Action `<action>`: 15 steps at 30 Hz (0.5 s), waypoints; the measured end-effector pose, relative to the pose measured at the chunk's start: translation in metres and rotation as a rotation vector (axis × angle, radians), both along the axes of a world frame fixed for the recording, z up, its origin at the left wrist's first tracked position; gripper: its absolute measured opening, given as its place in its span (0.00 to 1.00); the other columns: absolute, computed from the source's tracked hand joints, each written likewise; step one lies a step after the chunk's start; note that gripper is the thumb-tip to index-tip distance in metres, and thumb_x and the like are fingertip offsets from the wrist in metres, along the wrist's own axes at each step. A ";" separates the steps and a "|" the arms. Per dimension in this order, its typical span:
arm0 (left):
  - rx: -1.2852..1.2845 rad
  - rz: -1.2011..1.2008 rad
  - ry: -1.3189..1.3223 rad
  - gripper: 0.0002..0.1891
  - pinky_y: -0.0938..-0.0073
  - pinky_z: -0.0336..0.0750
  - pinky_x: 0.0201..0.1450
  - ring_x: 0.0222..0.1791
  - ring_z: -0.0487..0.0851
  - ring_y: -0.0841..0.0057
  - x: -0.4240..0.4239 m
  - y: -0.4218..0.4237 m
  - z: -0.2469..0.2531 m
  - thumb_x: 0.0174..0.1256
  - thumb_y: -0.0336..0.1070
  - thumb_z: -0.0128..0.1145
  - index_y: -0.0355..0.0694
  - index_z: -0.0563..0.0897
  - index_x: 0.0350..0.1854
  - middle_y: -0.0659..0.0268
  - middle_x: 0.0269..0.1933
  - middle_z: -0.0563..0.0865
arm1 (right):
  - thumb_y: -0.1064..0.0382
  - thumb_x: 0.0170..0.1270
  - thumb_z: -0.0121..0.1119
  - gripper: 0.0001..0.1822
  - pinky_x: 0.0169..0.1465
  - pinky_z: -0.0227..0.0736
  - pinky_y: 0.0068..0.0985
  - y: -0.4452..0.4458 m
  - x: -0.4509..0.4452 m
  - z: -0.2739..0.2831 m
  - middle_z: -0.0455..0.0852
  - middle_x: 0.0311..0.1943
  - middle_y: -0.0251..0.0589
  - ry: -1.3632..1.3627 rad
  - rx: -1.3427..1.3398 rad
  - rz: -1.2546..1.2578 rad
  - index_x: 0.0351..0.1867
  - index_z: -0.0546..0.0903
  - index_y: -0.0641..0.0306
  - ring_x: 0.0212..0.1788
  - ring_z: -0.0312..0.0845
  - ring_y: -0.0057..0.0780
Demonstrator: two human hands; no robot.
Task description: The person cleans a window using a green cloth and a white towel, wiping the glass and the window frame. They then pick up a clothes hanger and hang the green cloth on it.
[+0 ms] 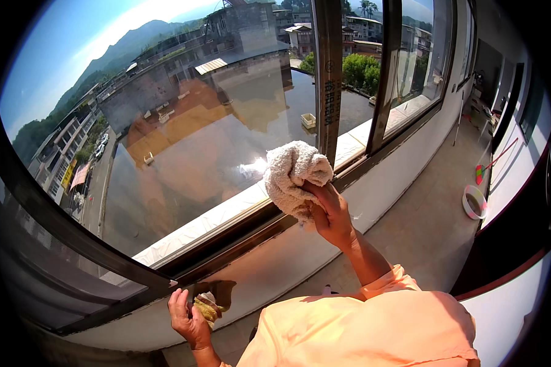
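Note:
My right hand (pixel 333 218) grips a bunched, light terry cloth (pixel 294 179) and holds it up in front of the window, near the dark upright of the sliding frame (pixel 328 91). Whether the cloth touches the glass (pixel 188 174) cannot be told. At the lower left my left hand (pixel 188 316) is raised beside the dark window sill rail (pixel 229 247), fingers up and a little bent. A yellow-green and brown folded cloth (pixel 207 308) shows just right of its thumb; whether that hand holds it is unclear. Reflections lie across the glass pane.
A low white wall (pixel 275 266) runs under the window. On the corridor floor (pixel 413 215) at the right stand a white basin (pixel 474 202) and a broom with a red handle (pixel 500 153). A pole (pixel 459 119) leans against the wall farther back. Dark doorways open on the right.

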State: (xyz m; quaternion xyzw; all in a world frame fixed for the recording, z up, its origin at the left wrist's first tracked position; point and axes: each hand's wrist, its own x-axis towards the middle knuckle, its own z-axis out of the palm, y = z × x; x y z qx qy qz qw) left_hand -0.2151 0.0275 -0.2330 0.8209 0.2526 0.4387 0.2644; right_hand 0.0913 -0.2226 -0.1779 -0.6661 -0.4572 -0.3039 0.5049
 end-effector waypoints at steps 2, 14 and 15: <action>-0.122 0.080 -0.004 0.24 0.77 0.77 0.48 0.47 0.84 0.73 -0.034 -0.005 -0.016 0.51 0.12 0.47 0.34 0.85 0.50 0.62 0.50 0.86 | 0.73 0.68 0.54 0.28 0.58 0.76 0.32 -0.034 0.012 -0.007 0.81 0.58 0.55 0.448 0.112 -0.085 0.70 0.68 0.64 0.56 0.82 0.46; -0.643 0.198 -0.056 0.13 0.78 0.79 0.46 0.38 0.83 0.80 -0.062 -0.080 -0.081 0.59 0.15 0.52 0.31 0.84 0.43 0.66 0.39 0.86 | 0.70 0.73 0.51 0.29 0.72 0.59 0.24 -0.058 0.112 0.011 0.74 0.68 0.45 0.702 -0.116 0.133 0.74 0.64 0.72 0.69 0.67 0.27; -0.660 0.202 -0.039 0.13 0.79 0.79 0.46 0.37 0.83 0.80 -0.060 -0.085 -0.086 0.59 0.15 0.53 0.31 0.84 0.43 0.67 0.38 0.86 | 0.71 0.73 0.51 0.29 0.72 0.59 0.24 -0.052 0.103 0.015 0.74 0.68 0.45 0.721 -0.097 0.167 0.74 0.64 0.73 0.69 0.67 0.27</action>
